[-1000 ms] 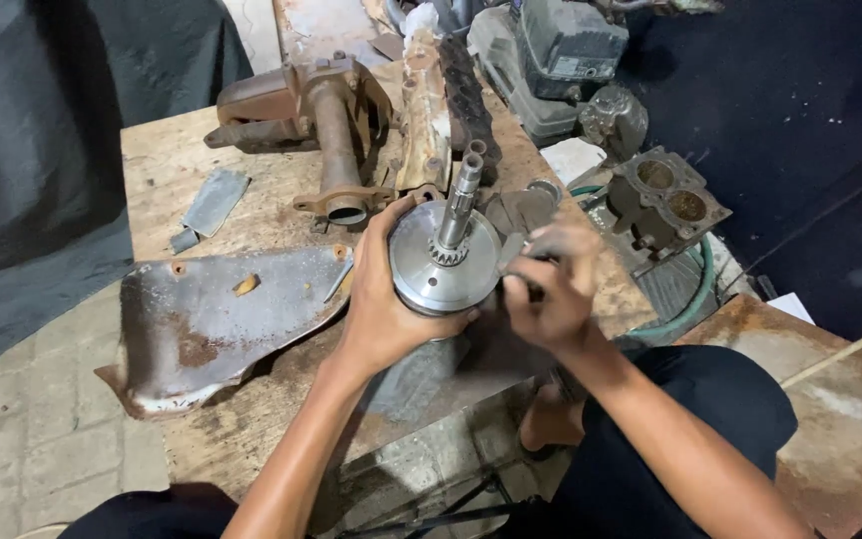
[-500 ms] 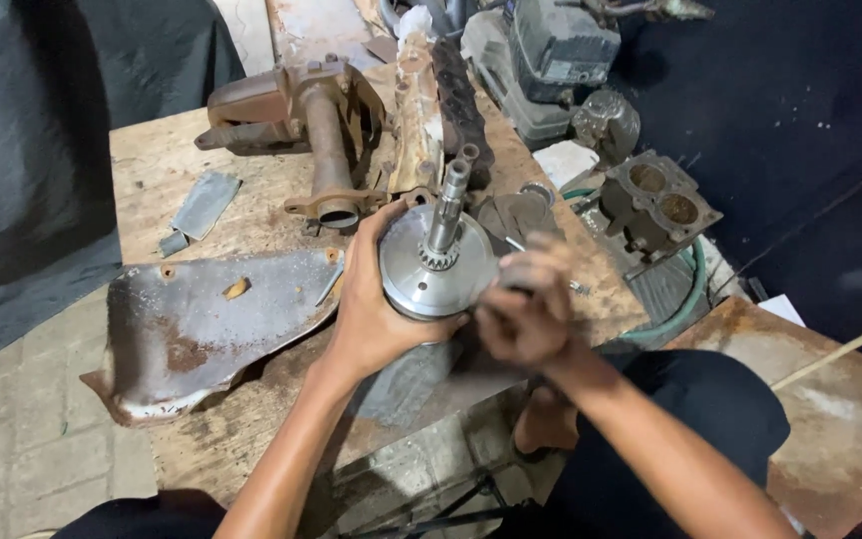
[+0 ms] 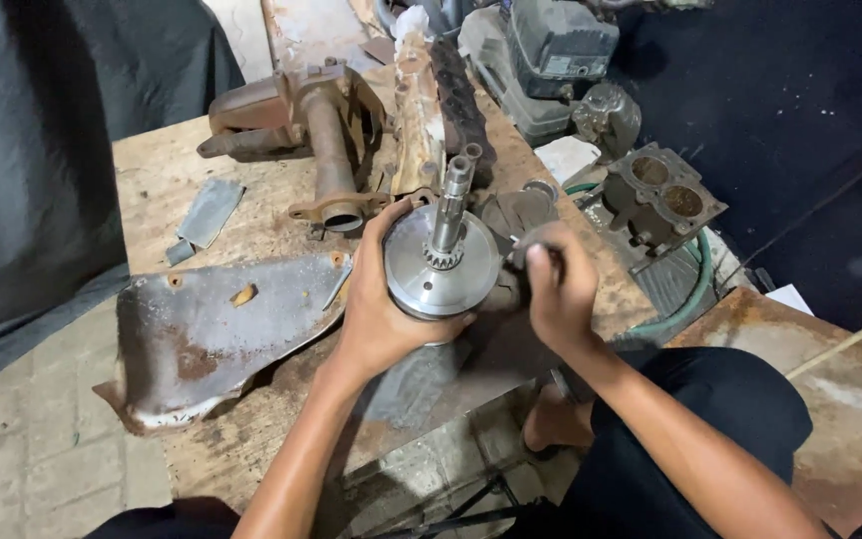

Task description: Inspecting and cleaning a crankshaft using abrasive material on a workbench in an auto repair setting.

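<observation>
Hands, 2: left hand gripping 1 shafted metal disc, right hand beside

1. Wooden board, worn and stained, serving as the work surface; it sits low above a paved floor.
2. Bent, rusty sheet-metal cover, lying flat across the board's near left part.
3. Small grey metal plate, lying left of centre, apart from the cover.
4. Rusty cast housing with a tube, at the far edge.
5. Grey cylinder block, resting right of the board beside a green hose.
</observation>
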